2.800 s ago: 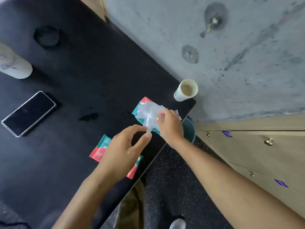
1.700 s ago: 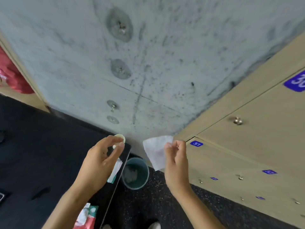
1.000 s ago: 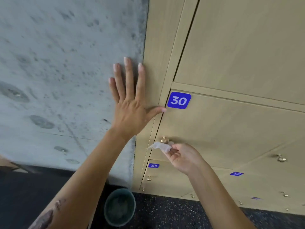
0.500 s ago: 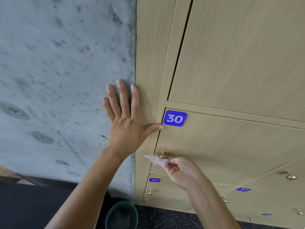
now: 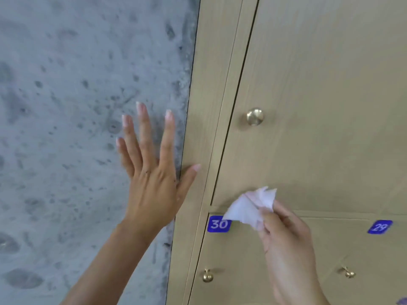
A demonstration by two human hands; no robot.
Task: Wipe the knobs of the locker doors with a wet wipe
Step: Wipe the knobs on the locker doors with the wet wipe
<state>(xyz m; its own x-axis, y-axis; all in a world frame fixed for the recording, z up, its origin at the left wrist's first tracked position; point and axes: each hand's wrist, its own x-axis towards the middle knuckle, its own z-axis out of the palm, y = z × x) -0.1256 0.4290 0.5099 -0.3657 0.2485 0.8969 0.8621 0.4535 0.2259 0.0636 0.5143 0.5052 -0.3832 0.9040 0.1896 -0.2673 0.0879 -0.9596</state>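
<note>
Lifted off door 30's knob (image 5: 207,276), your right hand (image 5: 284,234), pinching the wet wipe (image 5: 248,205), sits below the upper knob (image 5: 254,116); left hand (image 5: 152,170) splayed, farther

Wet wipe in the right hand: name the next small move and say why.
Probably raise the right hand so the wet wipe covers the upper knob. The wipe hangs below that bare knob, touching no knob, while the left hand braces open on the wall.

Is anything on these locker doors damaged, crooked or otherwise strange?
Nothing stands out. The three brass knobs look whole, and the labels 30 and 29 look flat. The right hand holds a wet wipe.
</note>
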